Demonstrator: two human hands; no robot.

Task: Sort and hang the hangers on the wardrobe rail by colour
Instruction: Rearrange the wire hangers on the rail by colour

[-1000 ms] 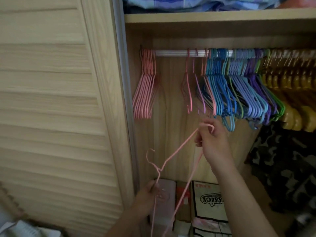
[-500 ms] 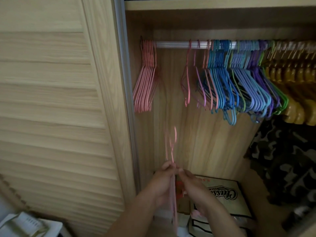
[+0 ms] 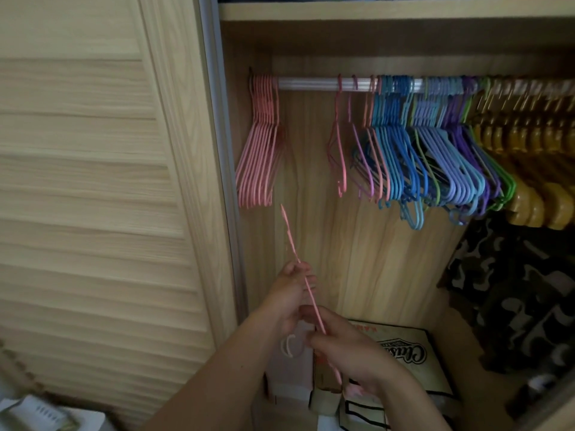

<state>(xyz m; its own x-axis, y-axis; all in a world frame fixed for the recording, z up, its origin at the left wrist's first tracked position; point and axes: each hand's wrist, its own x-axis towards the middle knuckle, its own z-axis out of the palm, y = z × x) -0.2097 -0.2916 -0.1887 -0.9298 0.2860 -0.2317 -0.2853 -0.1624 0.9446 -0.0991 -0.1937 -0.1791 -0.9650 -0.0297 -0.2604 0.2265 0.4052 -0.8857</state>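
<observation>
Both hands hold thin pink hangers [image 3: 292, 241] edge-on below the wardrobe rail [image 3: 308, 83]. My left hand [image 3: 291, 295] grips them higher up and my right hand [image 3: 345, 346] grips them lower down; the hooks curl near my left wrist. A bunch of pink hangers [image 3: 259, 150] hangs at the rail's far left. After a gap come a few stray pink hangers [image 3: 337, 144], then mixed blue, lilac, purple and green hangers [image 3: 435, 157], then yellow wooden hangers [image 3: 535, 169] at the right.
A slatted wooden door [image 3: 93, 197] fills the left. A shelf [image 3: 395, 10] runs above the rail. Printed cardboard boxes [image 3: 404, 353] stand on the wardrobe floor under my hands. A camouflage garment [image 3: 513, 290] hangs at the lower right.
My right hand came down from near the blue hangers to meet my left hand. The pink hangers were gathered together, and both hands have now lifted them slightly, tilted left.
</observation>
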